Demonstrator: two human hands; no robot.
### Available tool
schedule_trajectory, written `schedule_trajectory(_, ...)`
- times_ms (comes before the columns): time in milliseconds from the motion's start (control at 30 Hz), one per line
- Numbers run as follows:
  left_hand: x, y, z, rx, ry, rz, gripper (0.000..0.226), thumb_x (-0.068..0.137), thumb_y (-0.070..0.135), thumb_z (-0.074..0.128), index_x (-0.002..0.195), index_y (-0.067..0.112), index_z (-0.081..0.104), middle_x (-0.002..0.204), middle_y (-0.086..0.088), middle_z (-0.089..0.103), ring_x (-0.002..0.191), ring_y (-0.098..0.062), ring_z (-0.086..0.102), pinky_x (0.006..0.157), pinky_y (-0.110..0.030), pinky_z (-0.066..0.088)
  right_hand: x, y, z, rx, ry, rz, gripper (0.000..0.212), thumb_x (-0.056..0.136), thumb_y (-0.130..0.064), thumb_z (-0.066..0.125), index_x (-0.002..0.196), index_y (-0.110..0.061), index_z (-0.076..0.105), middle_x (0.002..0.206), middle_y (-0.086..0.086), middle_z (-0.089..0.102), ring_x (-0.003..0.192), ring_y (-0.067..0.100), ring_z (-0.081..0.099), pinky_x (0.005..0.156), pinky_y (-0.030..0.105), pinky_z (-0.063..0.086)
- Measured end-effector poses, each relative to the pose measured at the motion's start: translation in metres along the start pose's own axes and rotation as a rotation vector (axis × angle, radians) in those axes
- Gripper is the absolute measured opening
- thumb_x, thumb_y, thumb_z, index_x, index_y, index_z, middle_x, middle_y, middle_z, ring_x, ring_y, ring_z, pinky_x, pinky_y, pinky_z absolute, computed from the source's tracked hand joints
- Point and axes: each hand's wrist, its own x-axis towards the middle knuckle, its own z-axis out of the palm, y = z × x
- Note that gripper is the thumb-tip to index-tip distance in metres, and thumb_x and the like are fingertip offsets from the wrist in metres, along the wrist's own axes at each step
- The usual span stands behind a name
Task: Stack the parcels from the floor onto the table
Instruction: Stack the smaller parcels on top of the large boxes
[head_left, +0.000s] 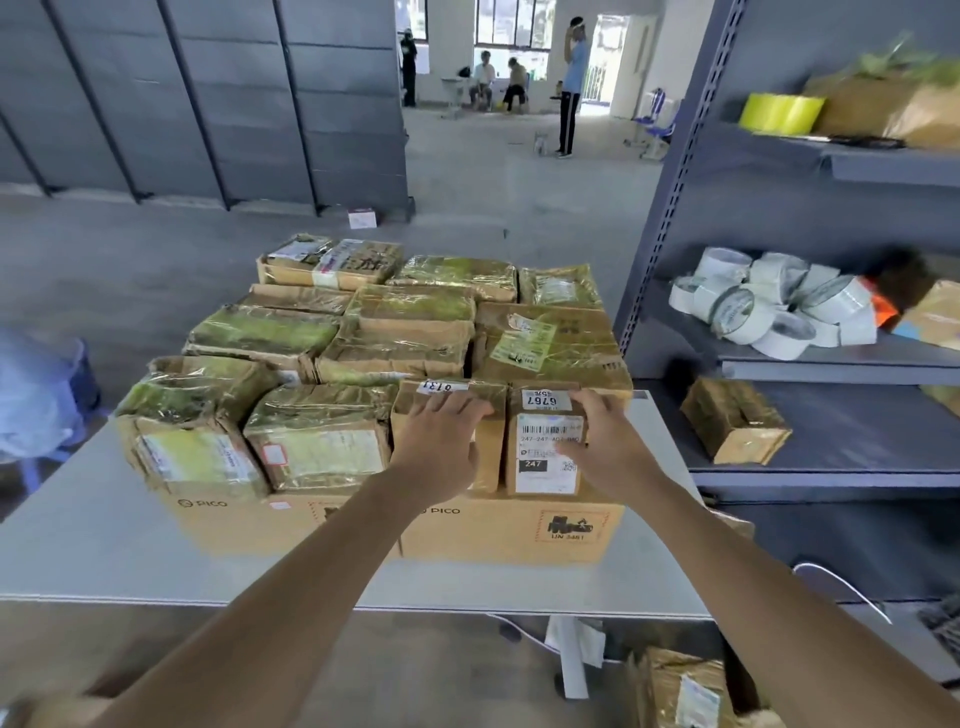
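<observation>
Your left hand (441, 436) lies flat on the 6131 parcel (491, 460), fingers straight and spread, with the fingertips reaching over its top edge just below the white tag "6131". Your right hand (605, 441) is also relaxed, not gripping. Its fingers are laid over the top right corner of the 6767 parcel (540, 480) and its thumb lies across the front label.

The 6767 parcel has a "6767" tag on top. Below that is a barcode label reading "247-247-A02 080" as far as I can tell, then a black patch "247". The smaller print is too blurred to read.

Both parcels stand upright, side by side and touching, at the near right of the top layer. Taped parcels (311, 447) fill the rest of the layer in rows, and their labels are unreadable. Everything sits on two brown boxes (519, 530) printed "PICO". The right box carries a mark "UN 3481". The boxes rest on the grey worktop (104, 545).

A floor parcel (680, 691) lies at the lower right, near the worktop leg, and its white label is blurred. The shelf (831, 366) on the right holds white tape rolls (769, 306), a yellow roll (779, 111) on the tier above, and a shelf parcel (732, 421) on the tier below
</observation>
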Motion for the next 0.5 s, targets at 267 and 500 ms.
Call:
schedule_trajectory(267, 0.003, -0.004, 0.001, -0.042, 0.003, 0.007, 0.046, 0.089, 0.021, 0.052, 0.134, 0.026, 0.044, 0.134, 0.004, 0.042, 0.127, -0.019, 0.035, 0.103, -0.037, 0.031, -0.011, 0.004, 0.016, 0.165, 0.088, 0.026, 0.057, 0.087, -0.030, 0.065, 0.132, -0.040, 0.032, 0.132, -0.010, 0.039, 0.087, 0.000, 0.058, 0.068, 0.017, 0.043)
schedule_trajectory(500, 0.003, -0.007, 0.000, -0.052, -0.018, 0.018, 0.047, 0.089, 0.021, 0.052, 0.134, 0.027, 0.043, 0.135, 0.005, 0.041, 0.127, -0.019, 0.035, 0.103, -0.036, 0.029, -0.023, 0.022, 0.032, 0.143, -0.140, 0.217, 0.052, 0.093, -0.033, 0.058, 0.139, -0.020, 0.038, 0.128, -0.004, 0.060, 0.101, 0.015, 0.061, 0.081, 0.028, 0.051)
